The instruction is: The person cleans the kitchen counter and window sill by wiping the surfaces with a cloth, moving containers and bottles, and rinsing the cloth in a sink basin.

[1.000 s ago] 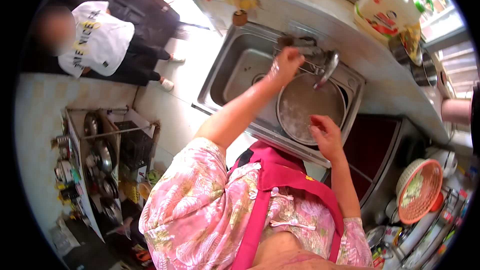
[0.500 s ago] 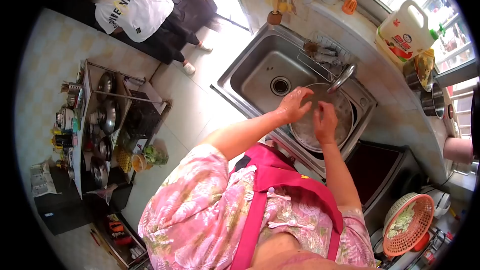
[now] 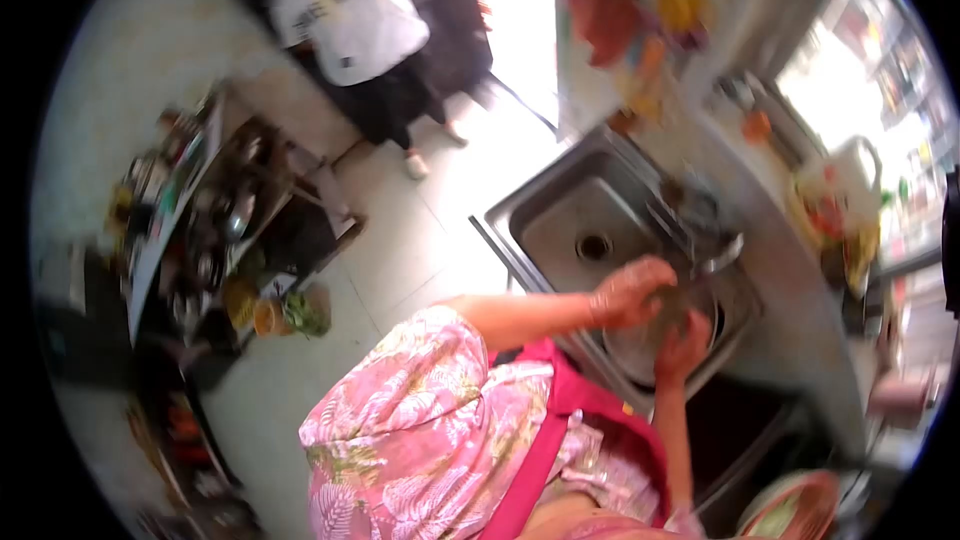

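Observation:
Both hands are over the right basin of a steel double sink, above a round basin of cloudy water. My left hand reaches in from the left, near the faucet; its fingers are blurred. My right hand is just right of it and a little lower, fingers curled and smeared by motion. Whether either hand holds anything cannot be made out. The sink's left basin shows its round drain.
A person in a white shirt stands at the upper left by a dark door. A shelf with pans is at the left. On the right ledge stands a large white jug. A colander sits at the lower right.
The view has turned and blurred, so the sink sits further right and lower. My left hand has moved from near the faucet to above the round basin, close to my right hand.

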### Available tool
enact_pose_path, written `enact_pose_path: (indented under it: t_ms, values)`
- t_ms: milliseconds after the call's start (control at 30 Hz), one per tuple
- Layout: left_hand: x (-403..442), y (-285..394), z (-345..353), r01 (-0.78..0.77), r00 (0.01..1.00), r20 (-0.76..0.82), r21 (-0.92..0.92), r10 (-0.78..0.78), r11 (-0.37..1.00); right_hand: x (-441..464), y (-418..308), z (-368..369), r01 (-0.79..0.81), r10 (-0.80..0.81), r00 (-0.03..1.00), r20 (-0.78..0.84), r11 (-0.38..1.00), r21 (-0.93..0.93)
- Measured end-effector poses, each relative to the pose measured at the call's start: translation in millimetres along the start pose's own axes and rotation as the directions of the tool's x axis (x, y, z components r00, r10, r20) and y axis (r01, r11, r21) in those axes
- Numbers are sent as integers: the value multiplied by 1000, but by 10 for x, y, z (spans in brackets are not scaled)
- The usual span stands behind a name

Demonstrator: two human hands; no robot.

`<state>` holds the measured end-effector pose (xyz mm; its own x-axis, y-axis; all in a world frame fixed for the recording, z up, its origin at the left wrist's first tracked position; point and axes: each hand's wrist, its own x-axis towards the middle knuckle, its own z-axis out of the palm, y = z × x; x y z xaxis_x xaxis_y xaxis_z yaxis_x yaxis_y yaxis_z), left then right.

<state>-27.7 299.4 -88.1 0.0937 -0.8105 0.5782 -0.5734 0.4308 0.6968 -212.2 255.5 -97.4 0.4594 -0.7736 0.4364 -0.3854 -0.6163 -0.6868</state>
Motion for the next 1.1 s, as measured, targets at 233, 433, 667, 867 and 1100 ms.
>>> enact_pose_path:
  t_ms: [233,433,667,867,1100]
  values:
    - [-177,-52,56,-49,909,417,152,-19,987,-370,-523,-9,-231,173,939,-297,958,-172]
    - [-622,-775,476,-60,423,891,211,-167,976,-1490,-307,110,-672,657,740,-145,711,-207]
    - [-563,-818,829,290,368,911,80,-188,954,-3030,-500,-371,-840,720,371,-586,529,119]
    - [-740,44,1334,301,305,941,52,-148,952,-5603,-919,-1391,-938,506,-222,-833,121,324]
    - [-1515,950,2117,448,238,933,141,-270,883,-8004,-988,-2877,-902,319,-349,-881,-371,223]
